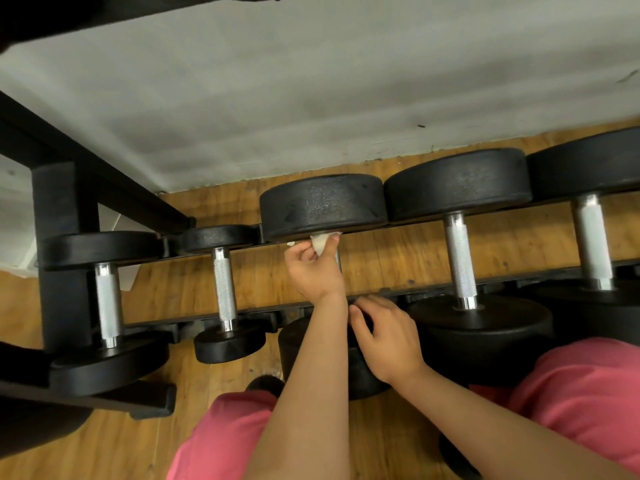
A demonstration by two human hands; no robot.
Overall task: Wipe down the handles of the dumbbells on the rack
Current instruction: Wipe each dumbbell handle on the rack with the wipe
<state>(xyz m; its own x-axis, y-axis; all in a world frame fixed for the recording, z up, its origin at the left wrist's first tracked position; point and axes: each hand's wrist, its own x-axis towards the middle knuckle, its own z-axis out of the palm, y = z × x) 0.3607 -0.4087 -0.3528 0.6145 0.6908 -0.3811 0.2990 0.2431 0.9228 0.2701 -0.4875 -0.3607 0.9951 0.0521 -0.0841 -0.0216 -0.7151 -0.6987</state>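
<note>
Several black dumbbells with knurled silver handles lie side by side across a low black rack (pixel 180 317). My left hand (pixel 313 271) grips a white wipe (pixel 320 242) wrapped round the far end of the middle dumbbell's handle (pixel 337 261), right under its far head (pixel 322 206). Most of that handle is hidden by the hand. My right hand (pixel 384 337) lies on the same dumbbell's near head (pixel 298 348), fingers bent over its top edge. Bare handles show on the small dumbbell (pixel 225 285) to the left and the big dumbbell (pixel 460 261) to the right.
The rack's black upright post (pixel 59 237) and foot stand at the left, with another dumbbell (pixel 107 299) beside it. A fifth dumbbell (pixel 592 244) sits at far right. Behind runs a grey wall (pixel 311 98); the floor (pixel 86 445) is wood. My knees in pink trousers (pixel 571 393) fill the bottom.
</note>
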